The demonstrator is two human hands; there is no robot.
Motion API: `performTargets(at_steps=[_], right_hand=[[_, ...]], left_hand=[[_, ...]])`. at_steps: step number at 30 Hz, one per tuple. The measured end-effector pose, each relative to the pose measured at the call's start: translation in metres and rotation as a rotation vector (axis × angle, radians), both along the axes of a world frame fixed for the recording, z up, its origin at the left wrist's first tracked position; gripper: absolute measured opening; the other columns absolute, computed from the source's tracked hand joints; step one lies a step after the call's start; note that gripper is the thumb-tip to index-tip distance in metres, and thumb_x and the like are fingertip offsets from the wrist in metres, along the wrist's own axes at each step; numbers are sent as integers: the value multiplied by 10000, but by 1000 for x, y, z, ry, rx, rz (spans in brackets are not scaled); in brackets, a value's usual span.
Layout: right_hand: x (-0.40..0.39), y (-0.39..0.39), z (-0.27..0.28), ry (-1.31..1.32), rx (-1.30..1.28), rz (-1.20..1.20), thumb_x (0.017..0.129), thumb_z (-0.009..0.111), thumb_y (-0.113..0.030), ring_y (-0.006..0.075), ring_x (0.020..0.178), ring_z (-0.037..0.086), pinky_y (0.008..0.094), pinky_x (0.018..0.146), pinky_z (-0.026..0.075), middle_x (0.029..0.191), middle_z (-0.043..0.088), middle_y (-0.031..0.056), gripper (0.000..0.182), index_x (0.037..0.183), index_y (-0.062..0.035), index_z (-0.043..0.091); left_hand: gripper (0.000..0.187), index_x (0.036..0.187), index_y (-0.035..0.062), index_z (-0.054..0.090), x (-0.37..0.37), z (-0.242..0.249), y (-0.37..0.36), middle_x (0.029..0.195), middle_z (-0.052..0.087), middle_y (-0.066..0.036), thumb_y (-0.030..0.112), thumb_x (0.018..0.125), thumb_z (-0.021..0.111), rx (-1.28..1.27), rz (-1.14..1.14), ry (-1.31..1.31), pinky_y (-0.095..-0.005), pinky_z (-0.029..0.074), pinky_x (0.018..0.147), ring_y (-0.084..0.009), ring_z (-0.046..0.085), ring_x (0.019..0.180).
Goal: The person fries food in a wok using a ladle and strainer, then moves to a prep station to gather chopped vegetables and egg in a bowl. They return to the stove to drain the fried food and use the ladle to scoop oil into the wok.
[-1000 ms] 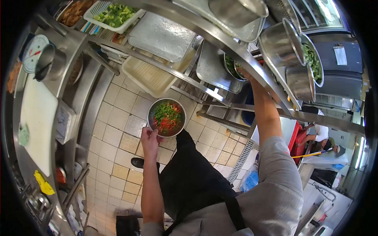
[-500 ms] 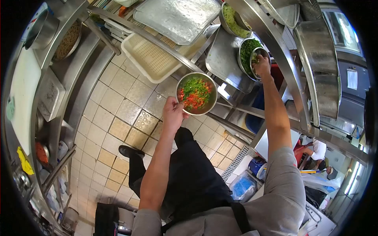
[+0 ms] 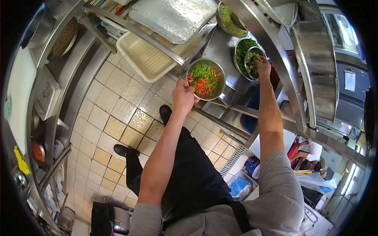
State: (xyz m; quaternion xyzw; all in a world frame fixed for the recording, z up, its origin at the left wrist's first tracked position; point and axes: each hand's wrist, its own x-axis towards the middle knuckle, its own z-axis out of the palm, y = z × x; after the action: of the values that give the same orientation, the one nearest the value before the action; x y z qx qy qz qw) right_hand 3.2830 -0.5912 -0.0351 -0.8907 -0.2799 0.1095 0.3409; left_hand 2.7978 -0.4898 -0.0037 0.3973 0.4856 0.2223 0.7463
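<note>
Since the steel bowl at one o'clock in the view looks stiff and fairly light, its smooth rim probably slippery if wet, the left hand holds it sensibly in a narrow pinch at its seven o'clock edge; the loose chopped peppers could spill if it tilts. Between one and two o'clock, the right hand reaches into a small bowl, whether gripping rim or greens I cannot tell; a steel beam crowds that wrist; a pale basket sits towards eleven.
</note>
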Motion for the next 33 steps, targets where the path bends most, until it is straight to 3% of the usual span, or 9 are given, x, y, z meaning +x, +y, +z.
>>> performTargets(at_steps=[2,16,19,21,23,25,30,32,33], right_hand=[[-24,7,28,367,250,-120,905,750,-60,165,929,700,315,706,626,1091,713,81,381,1272,-22,657],[-129,17,118,1050,1211,-248,1002,641,-134,236,900,732,322,741,630,1067,738,127,184,1156,-36,668],[-134,-7,75,1002,938,-185,1023,617,-142,236,945,734,343,777,633,1109,739,134,216,1200,-26,664],[-237,34,148,674,289,-63,983,678,-146,190,992,697,315,810,606,1161,729,93,344,1301,-15,674],[-278,46,161,240,8,234,944,692,-61,185,968,692,300,810,568,1149,730,109,328,1271,-51,710],[-302,52,170,-124,98,470,935,685,-33,204,915,698,321,800,574,1099,734,111,296,1230,-39,720],[-360,52,229,-184,181,345,919,641,-7,322,961,716,371,860,567,1102,724,178,170,1063,-9,733],[-376,42,227,-158,-47,674,885,626,-1,402,998,693,464,911,551,1097,703,223,164,1014,3,728],[-396,40,239,-121,27,598,869,638,-5,425,1006,676,463,907,548,1081,694,237,165,1009,10,723]], left_hand=[[60,985,-13,499,11,9,5,854,652,-153,3,984,557,9,-17,-1,-313,587,492,-205,706,620],[126,934,7,455,59,45,31,789,658,-158,-20,989,566,124,-86,-17,-327,554,446,-214,702,589],[82,951,-23,512,58,57,29,755,675,-167,21,964,580,127,-63,-26,-357,527,468,-215,682,546],[103,939,-5,472,50,69,31,767,655,-159,-6,978,567,146,-96,-10,-341,543,455,-216,689,566],[121,936,1,459,36,84,29,779,644,-153,-12,982,569,157,-104,-17,-335,554,453,-214,688,573],[120,942,-4,470,18,99,28,791,641,-149,4,977,585,169,-78,-49,-337,559,462,-208,678,567],[129,919,1,508,-32,99,21,766,627,-114,40,969,620,218,-50,84,-335,529,454,-177,645,573],[152,893,15,503,-49,110,10,741,604,-98,52,971,629,200,-28,42,-335,520,441,-174,629,564],[159,902,23,498,-59,121,7,760,591,-98,59,973,636,144,-16,-34,-333,530,438,-182,629,574]])
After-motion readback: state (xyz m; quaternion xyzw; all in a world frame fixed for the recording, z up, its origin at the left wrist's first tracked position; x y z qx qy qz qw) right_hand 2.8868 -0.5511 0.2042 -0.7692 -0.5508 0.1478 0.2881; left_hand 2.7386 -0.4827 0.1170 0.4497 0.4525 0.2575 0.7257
